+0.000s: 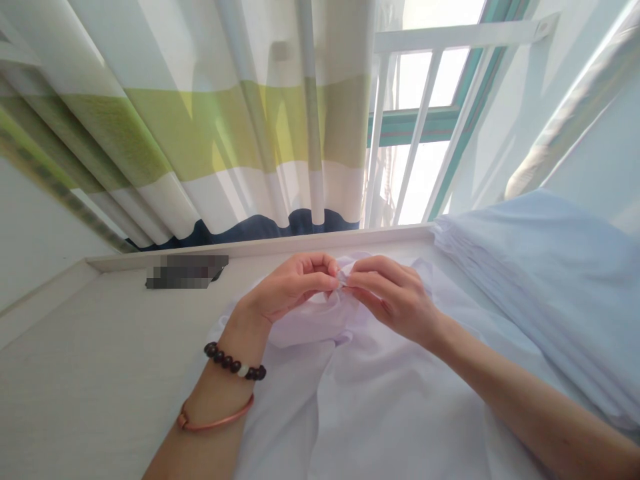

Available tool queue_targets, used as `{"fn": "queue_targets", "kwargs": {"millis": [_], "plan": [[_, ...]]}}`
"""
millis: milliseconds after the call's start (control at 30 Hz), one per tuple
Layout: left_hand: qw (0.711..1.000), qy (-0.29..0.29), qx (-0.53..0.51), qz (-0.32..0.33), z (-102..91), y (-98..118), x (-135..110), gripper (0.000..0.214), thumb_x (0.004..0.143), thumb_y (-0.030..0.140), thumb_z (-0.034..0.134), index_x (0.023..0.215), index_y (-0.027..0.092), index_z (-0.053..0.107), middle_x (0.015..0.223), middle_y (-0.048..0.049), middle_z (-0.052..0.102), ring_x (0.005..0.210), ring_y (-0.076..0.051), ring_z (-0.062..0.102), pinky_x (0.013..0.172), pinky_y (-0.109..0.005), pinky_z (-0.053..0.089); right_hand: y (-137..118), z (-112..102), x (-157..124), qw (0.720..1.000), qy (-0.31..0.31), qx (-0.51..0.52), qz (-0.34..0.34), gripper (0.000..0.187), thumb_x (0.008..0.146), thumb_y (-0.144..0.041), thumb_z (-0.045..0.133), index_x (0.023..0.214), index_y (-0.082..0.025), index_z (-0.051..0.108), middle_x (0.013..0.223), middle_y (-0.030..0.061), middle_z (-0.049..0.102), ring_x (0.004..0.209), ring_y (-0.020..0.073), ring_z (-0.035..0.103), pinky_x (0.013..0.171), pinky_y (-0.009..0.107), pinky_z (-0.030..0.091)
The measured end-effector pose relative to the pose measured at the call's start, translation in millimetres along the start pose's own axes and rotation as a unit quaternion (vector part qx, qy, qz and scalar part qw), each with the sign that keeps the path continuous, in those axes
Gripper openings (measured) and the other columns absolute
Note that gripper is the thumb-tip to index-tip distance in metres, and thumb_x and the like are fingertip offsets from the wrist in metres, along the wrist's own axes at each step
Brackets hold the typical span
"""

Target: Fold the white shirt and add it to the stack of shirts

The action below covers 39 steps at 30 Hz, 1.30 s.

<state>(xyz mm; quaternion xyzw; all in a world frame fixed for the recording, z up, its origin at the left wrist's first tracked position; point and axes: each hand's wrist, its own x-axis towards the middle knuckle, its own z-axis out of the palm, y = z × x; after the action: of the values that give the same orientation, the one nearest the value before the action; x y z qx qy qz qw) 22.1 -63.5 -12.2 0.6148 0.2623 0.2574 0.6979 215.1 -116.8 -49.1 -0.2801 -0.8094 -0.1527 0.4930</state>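
Observation:
A white cloth garment [380,400] lies spread on a pale table [90,373] in front of me. My left hand [290,287] and my right hand [395,293] meet over its far bunched edge. Both pinch the same small fold of the white cloth between thumb and fingertips. The fingertips almost touch each other. My left wrist wears a dark bead bracelet and a thin copper bangle.
A tall stack of folded white cloth [545,280] rises at the right. Striped green, white and navy curtains [210,120] hang behind the table. A window with white bars [420,133] is beyond. A blurred dark object [186,271] lies near the table's far edge.

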Motion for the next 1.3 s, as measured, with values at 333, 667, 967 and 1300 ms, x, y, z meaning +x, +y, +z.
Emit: {"fn": "queue_targets", "kwargs": {"millis": [333, 667, 967, 1300], "plan": [[0.998, 0.020, -0.051, 0.008, 2.2, -8.4, 6.1, 0.019, 0.062, 0.014, 0.075, 0.072, 0.015, 0.059, 0.063, 0.0036, 0.055, 0.058, -0.007, 0.049, 0.052, -0.017, 0.035, 0.3, 7.1, -4.5, 0.998, 0.054, -0.022, 0.009, 0.011, 0.089, -0.015, 0.059, 0.092, -0.022, 0.066, 0.085, 0.0049, 0.068, 0.069, 0.0135, 0.061, 0.063, 0.026, 0.049], [0.996, 0.048, -0.079, 0.005, 7.5, -11.7, 9.0, 0.028, 0.065, 0.017, 0.079, 0.072, 0.016, 0.053, 0.057, 0.0071, 0.048, 0.048, -0.003, 0.043, 0.045, -0.014, 0.033, 11.7, 3.6, -6.6, 0.999, 0.054, -0.001, 0.010, 0.017, 0.088, -0.014, 0.058, 0.099, -0.024, 0.067, 0.090, 0.0050, 0.066, 0.077, 0.0132, 0.063, 0.066, 0.024, 0.051], [0.996, 0.074, -0.051, -0.005, 2.2, -14.0, 10.2, 0.031, 0.066, 0.026, 0.081, 0.073, 0.017, 0.052, 0.059, 0.0065, 0.048, 0.050, -0.005, 0.043, 0.044, -0.015, 0.030, 19.8, 4.8, -11.6, 1.000, 0.016, -0.008, 0.005, 0.025, 0.089, -0.012, 0.055, 0.107, -0.025, 0.067, 0.094, 0.0056, 0.066, 0.080, 0.0137, 0.063, 0.068, 0.026, 0.052], [0.927, 0.229, 0.298, -0.006, -31.0, -6.5, 1.1, 0.031, 0.079, 0.049, 0.065, 0.088, 0.019, 0.063, 0.092, -0.0030, 0.066, 0.088, -0.018, 0.058, 0.078, -0.027, 0.042, 37.1, 11.4, -22.5, 0.983, 0.005, -0.022, 0.182, 0.040, 0.090, -0.016, 0.050, 0.129, -0.026, 0.054, 0.106, 0.0081, 0.063, 0.081, 0.0167, 0.063, 0.071, 0.033, 0.055]]}}
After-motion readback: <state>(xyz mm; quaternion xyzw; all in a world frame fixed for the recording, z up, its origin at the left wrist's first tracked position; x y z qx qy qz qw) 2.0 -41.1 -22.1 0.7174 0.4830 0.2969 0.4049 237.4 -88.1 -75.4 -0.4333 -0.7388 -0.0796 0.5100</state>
